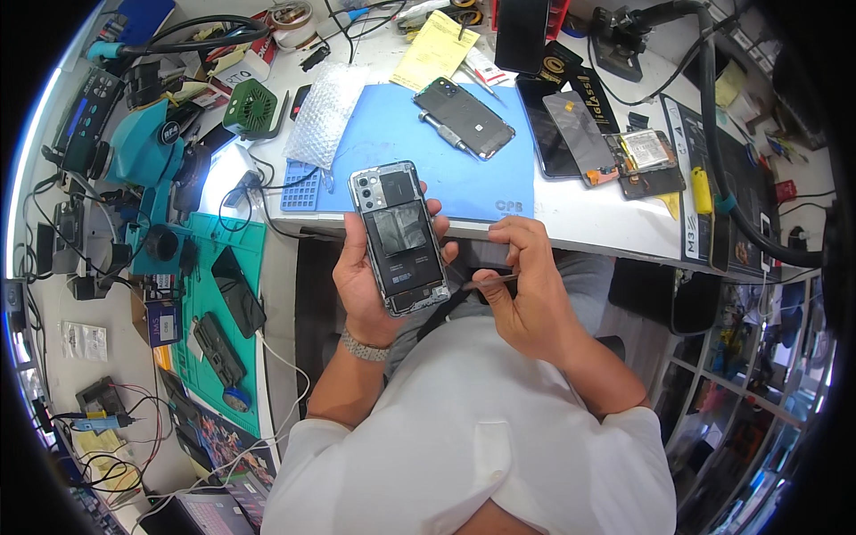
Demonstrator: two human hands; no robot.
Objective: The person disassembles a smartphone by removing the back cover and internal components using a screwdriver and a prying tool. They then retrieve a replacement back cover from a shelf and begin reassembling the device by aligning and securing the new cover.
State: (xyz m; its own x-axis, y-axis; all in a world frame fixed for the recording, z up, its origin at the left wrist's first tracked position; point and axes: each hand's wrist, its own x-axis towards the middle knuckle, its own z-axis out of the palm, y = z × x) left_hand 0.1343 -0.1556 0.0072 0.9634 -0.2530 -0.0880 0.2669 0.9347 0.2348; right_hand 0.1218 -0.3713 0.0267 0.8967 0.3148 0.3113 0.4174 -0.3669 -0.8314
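Observation:
My left hand (364,290) holds a smartphone (406,245) with its back cover off, tilted in front of the bench's near edge. Its battery, camera lenses and inner frame are exposed. My thumb lies along one long side and fingertips wrap the other. Just right of the phone, my right hand (532,299) pinches a thin metal tool (471,285) between thumb and fingers. The tool's exact kind is too small to make out, and its tip points toward the phone's lower side. On the blue mat (379,125) lies another opened phone (481,125) with a screwdriver (443,132) across it.
Bubble wrap (325,107) lies at the mat's left. Right of the mat are a dismantled phone (644,160) and loose screens (580,134). A teal microscope-like device (143,147) and a green mat (254,303) with phones stand left. A black hose (713,116) arches at right.

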